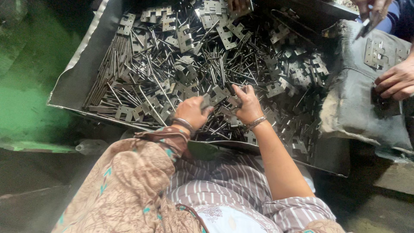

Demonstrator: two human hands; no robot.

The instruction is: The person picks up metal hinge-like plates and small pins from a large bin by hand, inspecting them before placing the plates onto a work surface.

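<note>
A big metal tray [77, 82] is heaped with thin steel pins [129, 64] and notched hinge plates [185, 39], and both of the person's hands work at its near edge, in the middle of the heap. The left hand [192, 111] is curled, knuckles up, its fingers closed on a hinge plate [206, 102] that sticks out to the right of the fist. The right hand [246, 105] sits just beside it, well within the pile, palm down, its fingers bent over another plate [233, 102]; it appears to pinch that plate, though the grip itself is partly hidden by the fingers. The two held plates lie between the hands, almost touching each other, with a further plate [219, 92] just beyond them on the heap. Each wrist wears a metal bangle [255, 122]. The left forearm comes in from the near left under a patterned brown sleeve [129, 181]; the right forearm is bare and rises steeply from the near right. Loose pins lie mostly on the left half of the tray, plates mostly on the right and far side. To the right, a grey cushion [358, 99] carries a few plates, and another person's hand [396, 82] rests on it; a second such hand [373, 8] holds a metal piece at the far right corner.
</note>
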